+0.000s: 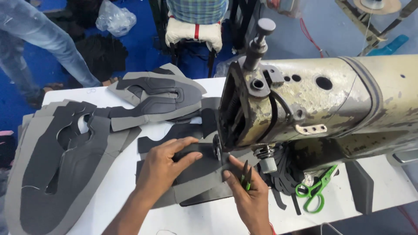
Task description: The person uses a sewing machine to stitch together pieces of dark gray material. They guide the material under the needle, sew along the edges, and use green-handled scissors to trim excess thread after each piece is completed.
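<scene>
Right hand (pixel 248 191): lowest in the frame, at the table's near edge; fingers closed around a small pair of green-handled thread snips (pixel 246 178), fingertips touching the dark fabric piece (pixel 198 167) just below the machine's needle area. Left hand (pixel 167 163): palm down, fingers spread flat and apart on the same fabric piece, pressing it to the table, gripping nothing. Dark fabric piece: black over grey, lying flat on the white table (pixel 126 182), its right end reaching under the head of the sewing machine (pixel 313 104). Sewing machine: heavy industrial type, cream paint badly worn and chipped, filling the right half of the view; a bundle of black strips (pixel 283 176) hangs beneath it. Green-handled scissors (pixel 314 191): lying on the table to the right of the right hand, near the strips. Stack of cut pieces, grey and black (pixel 61 165): fanned out at the table's left side. Second stack of similar cut pieces (pixel 159 95): at the far edge. Beyond the table: blue floor, a chair with a white cushion (pixel 193 30), another person's leg in pale jeans (pixel 39 39) at upper left.
</scene>
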